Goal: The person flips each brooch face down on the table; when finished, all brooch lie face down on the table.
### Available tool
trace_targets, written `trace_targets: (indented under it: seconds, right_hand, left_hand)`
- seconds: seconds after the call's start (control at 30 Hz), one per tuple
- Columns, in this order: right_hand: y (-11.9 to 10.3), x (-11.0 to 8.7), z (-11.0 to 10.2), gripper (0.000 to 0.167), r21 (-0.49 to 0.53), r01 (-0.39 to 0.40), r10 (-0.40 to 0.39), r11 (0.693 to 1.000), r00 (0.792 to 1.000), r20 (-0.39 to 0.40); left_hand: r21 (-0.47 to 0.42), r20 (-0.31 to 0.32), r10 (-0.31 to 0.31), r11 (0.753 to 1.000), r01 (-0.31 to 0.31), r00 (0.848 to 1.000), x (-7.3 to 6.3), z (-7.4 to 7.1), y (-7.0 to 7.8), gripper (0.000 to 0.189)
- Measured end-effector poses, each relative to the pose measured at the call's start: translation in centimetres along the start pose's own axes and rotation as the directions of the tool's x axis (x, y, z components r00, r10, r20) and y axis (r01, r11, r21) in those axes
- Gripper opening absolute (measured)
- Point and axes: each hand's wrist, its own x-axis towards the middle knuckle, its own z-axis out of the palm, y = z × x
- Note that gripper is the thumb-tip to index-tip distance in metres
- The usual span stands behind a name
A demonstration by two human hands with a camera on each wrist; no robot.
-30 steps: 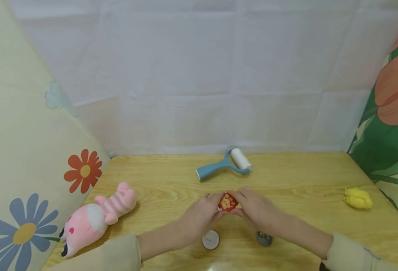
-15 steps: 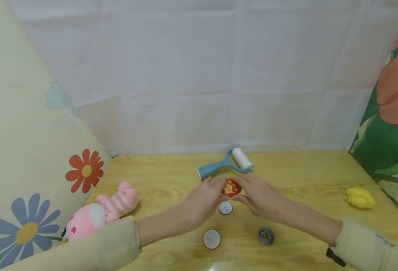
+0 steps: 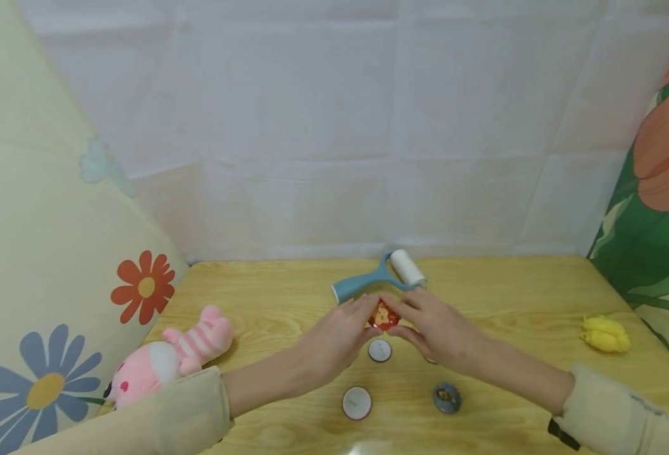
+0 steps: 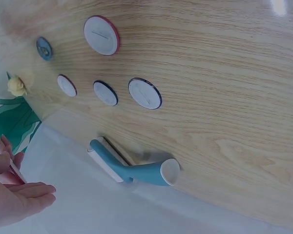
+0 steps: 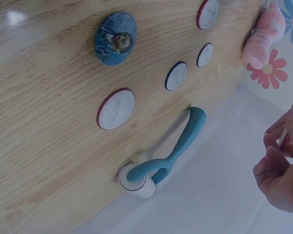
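Note:
Both my hands hold one round red pin badge (image 3: 384,315) with a yellowish picture, raised above the table. My left hand (image 3: 331,338) pinches its left edge and my right hand (image 3: 439,332) pinches the right, thumbs below and fingers above. In the left wrist view the badge (image 4: 17,171) shows only as a thin edge. Beneath lie face-down badges with white backs and pins: a red-rimmed one (image 3: 356,403) and a dark-rimmed one (image 3: 379,350), with others partly hidden by my hands. A blue badge (image 3: 447,398) lies picture up, nearer my right forearm.
Behind my hands lies a blue-handled lint roller (image 3: 368,278) with a white roll. A pink plush toy (image 3: 164,360) is at the left, partly behind my sleeve. Something small and yellow (image 3: 606,333) sits at the right. A white cloth (image 3: 312,126) hangs behind the wooden table (image 3: 511,297).
Over the last second both hands have moved away from me with the red badge, uncovering a white-backed badge and more of the blue one. The last half second shows only slight movement.

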Motion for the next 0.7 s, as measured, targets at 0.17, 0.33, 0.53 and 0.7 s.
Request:
trace_targets:
  seconds: [0.17,0.33,0.53,0.7]
  right_hand:
    - [0.1,-0.3,0.5,0.053,0.001,0.047,-0.047,0.999,0.995,-0.088]
    - [0.1,-0.5,1.2,0.032,0.102,0.050,-0.031,0.994,0.984,-0.177]
    - [-0.3,-1.1,1.9,0.017,0.164,0.011,0.020,0.986,0.982,-0.186]
    - [-0.2,-1.1,2.0,0.031,0.093,0.050,-0.029,0.994,0.977,-0.210]
  left_hand:
    - [-0.060,-0.038,-0.001,0.998,-0.001,0.999,-0.1,0.4,-0.2,0.036]
    - [-0.170,-0.077,-0.003,0.985,-0.010,0.997,-0.1,0.8,0.0,0.025]
    - [-0.225,-0.055,0.011,0.974,-0.023,0.998,-0.4,1.5,0.2,0.026]
    - [-0.229,-0.039,-0.024,0.973,0.015,0.999,-0.5,1.6,0.2,0.029]
